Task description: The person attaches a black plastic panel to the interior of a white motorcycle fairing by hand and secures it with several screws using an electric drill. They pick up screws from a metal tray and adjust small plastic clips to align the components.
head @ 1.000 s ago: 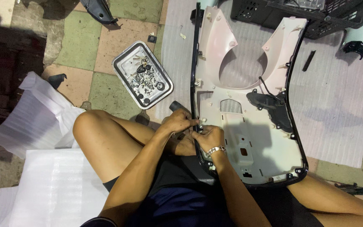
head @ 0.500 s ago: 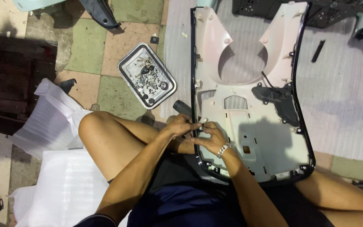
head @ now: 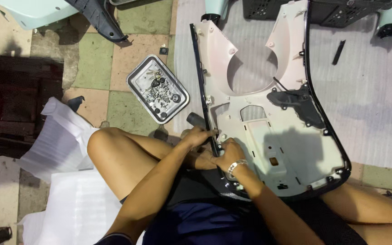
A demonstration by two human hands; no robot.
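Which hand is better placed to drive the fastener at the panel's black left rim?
Probably the left hand: it grips the black-handled screwdriver against the pale pink plastic scooter panel's rim. The right hand braces the panel.

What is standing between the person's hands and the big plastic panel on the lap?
Nothing visible. The left hand, holding a dark-handled tool, and the right hand both rest directly on the panel at its black edge.
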